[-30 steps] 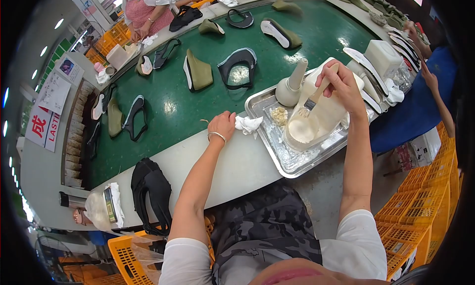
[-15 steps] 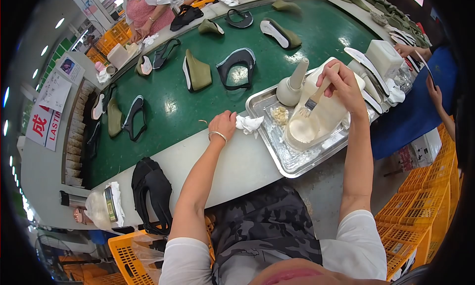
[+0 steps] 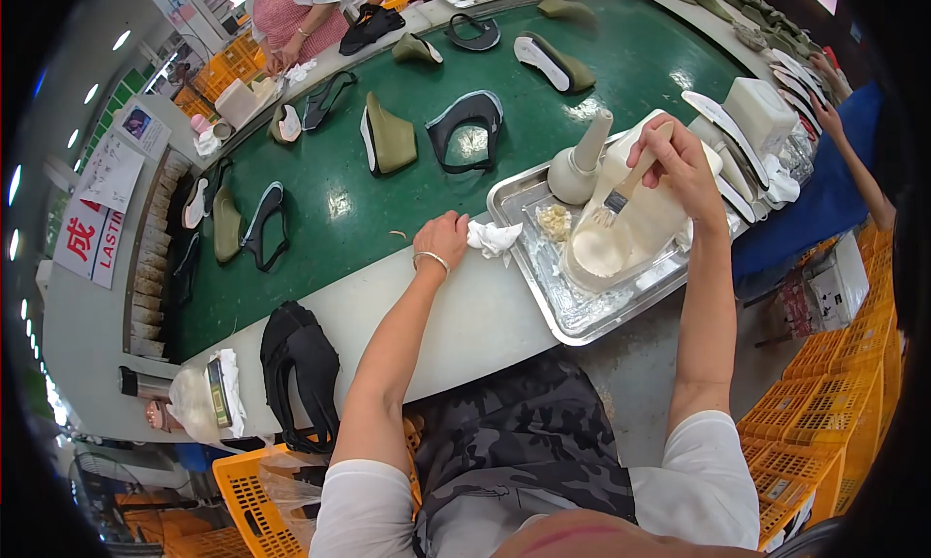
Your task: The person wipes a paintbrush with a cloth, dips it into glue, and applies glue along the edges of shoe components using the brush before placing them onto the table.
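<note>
My right hand [image 3: 682, 170] is closed around the wooden handle of a flat brush [image 3: 628, 188]. The bristles point down into a cut-open white plastic container [image 3: 648, 230] with whitish liquid in its bottom. It lies in a metal tray [image 3: 570, 331], beside a pale long-necked bottle [image 3: 579, 170] and a yellowish crumbly lump [image 3: 554, 223]. My left hand [image 3: 443, 240] rests palm down where the pale bench edge meets the green surface, holding nothing that I can see; its fingertips are partly hidden. A crumpled white cloth [image 3: 494, 238] lies just right of it.
On the green moving surface [image 3: 339, 238] lie olive wedges [image 3: 390, 136] and black shoe uppers [image 3: 467, 131]. A black upper [image 3: 296, 369] sits on the near bench. White insoles [image 3: 722, 136] stand right of the tray. Co-workers' hands are at right and far left. Orange crates [image 3: 805, 413] stand right.
The view has shifted slightly. The brush stays over the container in my right hand, and my left hand stays by the cloth. At right, the co-worker's hands have moved up to a stack of insoles.
</note>
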`<state>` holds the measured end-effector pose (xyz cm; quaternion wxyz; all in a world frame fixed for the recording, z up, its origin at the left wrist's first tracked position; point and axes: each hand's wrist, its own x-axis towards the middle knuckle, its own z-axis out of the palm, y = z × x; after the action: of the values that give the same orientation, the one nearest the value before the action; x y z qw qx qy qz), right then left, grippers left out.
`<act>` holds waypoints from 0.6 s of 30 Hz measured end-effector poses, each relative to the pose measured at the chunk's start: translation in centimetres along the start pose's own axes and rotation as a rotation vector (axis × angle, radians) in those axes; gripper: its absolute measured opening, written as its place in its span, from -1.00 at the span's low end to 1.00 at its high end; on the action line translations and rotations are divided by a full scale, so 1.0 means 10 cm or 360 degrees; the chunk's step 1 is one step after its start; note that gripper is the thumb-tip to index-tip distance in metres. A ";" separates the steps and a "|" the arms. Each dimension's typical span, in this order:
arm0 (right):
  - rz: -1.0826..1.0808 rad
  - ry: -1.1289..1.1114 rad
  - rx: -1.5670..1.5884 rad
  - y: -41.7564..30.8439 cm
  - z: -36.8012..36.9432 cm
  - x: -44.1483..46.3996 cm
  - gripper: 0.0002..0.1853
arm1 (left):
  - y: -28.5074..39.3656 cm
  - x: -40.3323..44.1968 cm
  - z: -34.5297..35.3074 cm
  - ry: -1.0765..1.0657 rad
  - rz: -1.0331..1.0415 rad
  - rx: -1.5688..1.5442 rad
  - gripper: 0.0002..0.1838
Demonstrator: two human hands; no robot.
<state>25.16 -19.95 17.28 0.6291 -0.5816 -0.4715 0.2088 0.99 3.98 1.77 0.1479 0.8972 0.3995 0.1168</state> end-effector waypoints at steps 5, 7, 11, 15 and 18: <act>0.0010 -0.0008 0.0004 -0.01 0.00 0.00 -0.78 | 0.00 0.01 0.00 -0.0014 -0.0003 0.0013 -0.61; 0.0011 -0.0008 0.0001 -0.02 0.01 0.00 -0.78 | -0.01 0.00 0.01 -0.0021 -0.0001 0.0029 -0.61; 0.0050 0.0010 0.0002 -0.01 0.00 0.00 -0.79 | 0.01 0.01 0.00 0.0008 0.0005 0.0042 -0.61; 0.0005 -0.0006 0.0020 -0.01 0.01 0.00 -0.79 | 0.01 -0.03 0.01 -0.0003 -0.0003 0.0041 -0.61; 0.0030 -0.0019 0.0010 -0.02 0.01 0.00 -0.80 | 0.02 0.00 -0.01 0.0011 -0.0001 0.0046 -0.61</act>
<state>25.02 -19.99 17.50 0.6262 -0.5827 -0.4691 0.2196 1.09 3.86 1.95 0.1336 0.8987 0.4020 0.1141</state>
